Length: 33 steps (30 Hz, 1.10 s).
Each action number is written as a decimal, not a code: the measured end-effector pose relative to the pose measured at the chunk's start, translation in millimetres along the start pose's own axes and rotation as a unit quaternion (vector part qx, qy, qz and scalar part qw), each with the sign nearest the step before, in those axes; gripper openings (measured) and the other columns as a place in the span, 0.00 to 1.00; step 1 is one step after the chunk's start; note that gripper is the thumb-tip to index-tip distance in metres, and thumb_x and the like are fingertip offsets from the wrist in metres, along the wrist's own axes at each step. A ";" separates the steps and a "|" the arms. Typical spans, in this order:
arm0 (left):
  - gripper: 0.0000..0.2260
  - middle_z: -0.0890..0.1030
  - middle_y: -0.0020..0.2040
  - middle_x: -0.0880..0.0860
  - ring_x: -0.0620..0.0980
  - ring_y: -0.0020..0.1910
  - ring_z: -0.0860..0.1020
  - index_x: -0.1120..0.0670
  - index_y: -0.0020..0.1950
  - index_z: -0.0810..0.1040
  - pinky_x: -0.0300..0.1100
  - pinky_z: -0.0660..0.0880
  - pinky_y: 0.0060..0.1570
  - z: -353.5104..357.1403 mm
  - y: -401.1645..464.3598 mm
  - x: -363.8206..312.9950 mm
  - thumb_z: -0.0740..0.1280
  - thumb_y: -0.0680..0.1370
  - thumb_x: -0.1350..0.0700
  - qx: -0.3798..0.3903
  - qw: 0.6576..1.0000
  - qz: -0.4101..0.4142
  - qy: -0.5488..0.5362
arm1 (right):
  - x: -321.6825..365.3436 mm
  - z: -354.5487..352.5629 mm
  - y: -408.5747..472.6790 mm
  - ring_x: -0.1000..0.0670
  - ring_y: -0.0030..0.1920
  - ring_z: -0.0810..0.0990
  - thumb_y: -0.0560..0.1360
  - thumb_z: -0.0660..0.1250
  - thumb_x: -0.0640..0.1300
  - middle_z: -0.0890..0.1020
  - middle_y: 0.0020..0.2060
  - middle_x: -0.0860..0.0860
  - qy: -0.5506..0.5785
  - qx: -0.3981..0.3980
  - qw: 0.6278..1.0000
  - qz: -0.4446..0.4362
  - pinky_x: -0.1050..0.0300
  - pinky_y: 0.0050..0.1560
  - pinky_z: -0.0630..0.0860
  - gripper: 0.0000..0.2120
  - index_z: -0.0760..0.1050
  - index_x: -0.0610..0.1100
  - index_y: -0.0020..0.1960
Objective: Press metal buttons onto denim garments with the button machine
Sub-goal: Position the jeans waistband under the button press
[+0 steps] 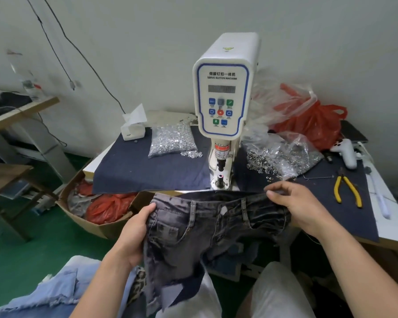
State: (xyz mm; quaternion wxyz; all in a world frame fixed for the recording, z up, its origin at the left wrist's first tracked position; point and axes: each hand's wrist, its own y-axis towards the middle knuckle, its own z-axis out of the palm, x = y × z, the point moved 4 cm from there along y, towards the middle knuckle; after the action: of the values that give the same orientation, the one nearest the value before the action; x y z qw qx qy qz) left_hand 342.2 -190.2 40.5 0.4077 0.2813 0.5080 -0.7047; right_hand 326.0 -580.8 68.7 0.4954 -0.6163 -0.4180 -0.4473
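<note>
Closest in, at the lower middle of the frame, the person holds a pair of grey washed denim shorts stretched out by the waistband, clear of the bench. The left hand grips the waistband's left end with fingers curled behind the cloth and the thumb on top. The right hand pinches the right end between thumb and fingertips, the other fingers loosely bent.

At the centre of the waistband sits a pale patch, which I take to be where the button goes. To do this step well, I'd keep the band taut and flat, so no pocket lining or second layer bunches under that spot.

Just beyond, at the bench's front edge, the lower die of the button machine shows a small red glow. The patch should come down squarely over it, with both hands kept out to the sides; the label on the head warns about fingers.

Further back lie a bag of silver buttons left of the machine and a bag of darker metal parts to its right. Yellow pliers lie at mid right.
</note>
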 end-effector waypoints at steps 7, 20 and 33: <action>0.22 0.81 0.67 0.64 0.66 0.66 0.80 0.58 0.69 0.82 0.63 0.75 0.68 15.7 11.5 17.0 0.66 0.82 0.45 -0.014 0.996 -0.039 -0.082 | 26.0 4.0 35.2 0.45 0.50 0.82 0.82 0.66 0.47 0.86 0.46 0.52 -0.370 -0.223 0.896 -0.103 0.48 0.54 0.78 0.06 0.82 0.49 0.51; 0.08 0.82 0.51 0.42 0.49 0.56 0.81 0.44 0.54 0.84 0.43 0.71 0.52 22.8 35.6 -40.1 0.65 0.83 0.46 -0.231 0.810 0.252 0.476 | 28.2 5.5 116.3 0.40 0.51 0.83 0.82 0.65 0.49 0.83 0.51 0.45 -0.623 -0.219 0.743 -0.104 0.48 0.46 0.80 0.10 0.83 0.49 0.57; 0.19 0.85 0.52 0.53 0.60 0.54 0.81 0.48 0.54 0.81 0.49 0.72 0.49 94.0 125.9 -108.1 0.54 0.84 0.41 -0.218 0.712 0.200 0.637 | 34.6 8.6 117.1 0.41 0.48 0.84 0.80 0.65 0.41 0.84 0.47 0.45 -0.645 -0.200 0.731 -0.104 0.50 0.42 0.78 0.06 0.81 0.43 0.51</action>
State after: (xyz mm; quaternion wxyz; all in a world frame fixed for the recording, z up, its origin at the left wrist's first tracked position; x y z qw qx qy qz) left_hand 507.2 -266.9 97.5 0.1693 0.6618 0.7188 -0.1295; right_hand 448.0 -588.6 73.5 -0.0771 -0.7941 -0.5994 -0.0645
